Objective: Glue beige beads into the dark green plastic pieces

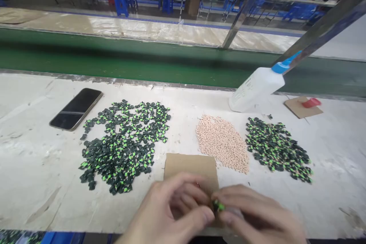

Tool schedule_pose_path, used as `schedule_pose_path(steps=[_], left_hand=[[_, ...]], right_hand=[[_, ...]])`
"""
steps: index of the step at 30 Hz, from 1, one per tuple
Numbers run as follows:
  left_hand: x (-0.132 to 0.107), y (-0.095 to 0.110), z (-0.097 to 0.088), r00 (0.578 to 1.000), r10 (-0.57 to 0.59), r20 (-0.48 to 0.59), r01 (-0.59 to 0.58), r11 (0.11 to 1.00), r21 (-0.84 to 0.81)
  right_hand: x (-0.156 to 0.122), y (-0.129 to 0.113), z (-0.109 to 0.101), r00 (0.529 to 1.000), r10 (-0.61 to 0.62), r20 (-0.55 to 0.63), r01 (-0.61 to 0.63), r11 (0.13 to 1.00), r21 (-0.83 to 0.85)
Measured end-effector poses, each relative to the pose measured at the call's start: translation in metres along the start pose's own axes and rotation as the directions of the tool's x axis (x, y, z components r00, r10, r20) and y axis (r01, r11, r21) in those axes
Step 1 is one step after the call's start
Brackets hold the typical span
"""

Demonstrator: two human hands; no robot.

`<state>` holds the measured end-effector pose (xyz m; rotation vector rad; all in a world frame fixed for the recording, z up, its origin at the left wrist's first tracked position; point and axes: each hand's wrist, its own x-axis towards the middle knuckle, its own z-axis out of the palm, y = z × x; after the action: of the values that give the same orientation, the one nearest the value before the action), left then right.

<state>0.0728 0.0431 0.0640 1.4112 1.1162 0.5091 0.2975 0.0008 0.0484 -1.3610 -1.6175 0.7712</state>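
Note:
My right hand (254, 211) pinches a small black-and-green piece (219, 205) between thumb and fingertips, above the front edge of the table. Close by on its left, my left hand (177, 207) has its fingers curled and its thumb reaching toward the piece; what those fingers hold, if anything, is hidden. Beneath both hands lies a brown cardboard square (191, 164), partly covered. Beyond it spreads a pile of tiny pale pink pieces (223, 143). A large pile of similar black-and-green pieces (120, 152) is on the left, and a smaller black-and-green pile (277, 148) on the right.
A dark phone (76, 109) lies at the far left. A white bottle with a blue nozzle (257, 85) leans at the back right, near a red cap (311, 102) on a cardboard scrap (300, 109). Behind the table runs a green belt (143, 61), with a slanted metal post (243, 11).

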Motion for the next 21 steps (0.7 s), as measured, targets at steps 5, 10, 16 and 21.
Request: schedule_pose_path(steps=[5, 10, 16, 21], left_hand=[[0.046, -0.002, -0.048, 0.985, 0.166, -0.036, -0.064, 0.556, 0.829], [0.062, 0.0, -0.062, 0.995, 0.073, 0.07, -0.094, 0.401, 0.911], [0.062, 0.011, -0.064, 0.995, -0.011, 0.096, -0.089, 0.28, 0.956], [0.068, 0.014, -0.069, 0.994, 0.013, 0.109, -0.109, 0.232, 0.967]], right_hand=[[0.027, 0.07, -0.052, 0.878, -0.208, -0.431, -0.099, 0.802, -0.589], [0.045, 0.107, -0.082, 0.848, -0.293, -0.442, -0.128, 0.695, -0.707], [0.052, 0.086, -0.061, 0.903, -0.338, -0.265, 0.04, 0.681, -0.731], [0.075, 0.055, -0.018, 0.963, -0.267, 0.038, 0.224, 0.712, -0.665]])
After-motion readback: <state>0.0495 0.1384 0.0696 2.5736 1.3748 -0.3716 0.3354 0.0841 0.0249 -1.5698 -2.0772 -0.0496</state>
